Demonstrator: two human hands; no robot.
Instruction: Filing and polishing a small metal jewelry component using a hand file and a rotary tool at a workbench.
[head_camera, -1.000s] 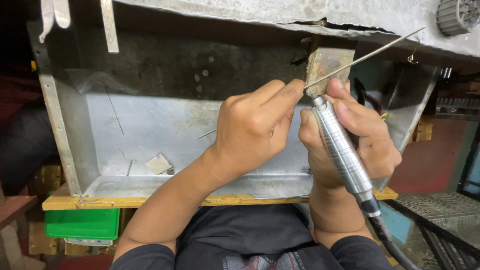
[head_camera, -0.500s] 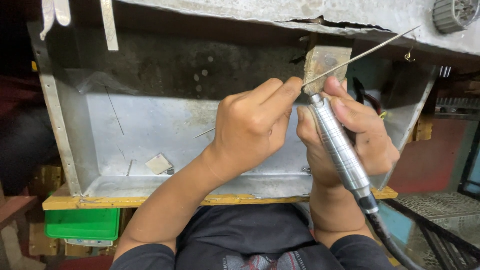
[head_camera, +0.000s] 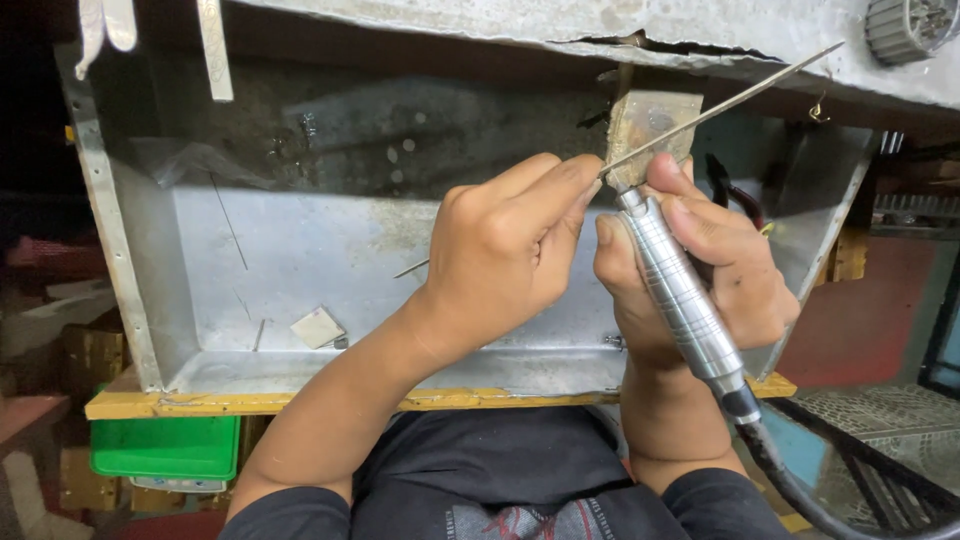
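My left hand (head_camera: 505, 250) pinches a long thin metal rod (head_camera: 730, 100) that runs up and to the right, its near end poking out below the hand. My right hand (head_camera: 715, 270) grips a silver ribbed rotary handpiece (head_camera: 680, 295) with a black hose (head_camera: 800, 490) trailing down to the right. The handpiece tip meets the rod right at my left fingertips, in front of a small worn wooden peg (head_camera: 650, 125) jutting from the bench edge above.
A sheet-metal catch tray (head_camera: 300, 270) with a yellow front lip (head_camera: 250, 403) sits under my hands; a small pale scrap (head_camera: 318, 327) lies in it. A green plastic bin (head_camera: 165, 445) is below left. A grey bench top (head_camera: 600, 25) runs overhead.
Both hands and the tool stay almost fixed; the rod and handpiece tip shift only slightly against the wooden peg.
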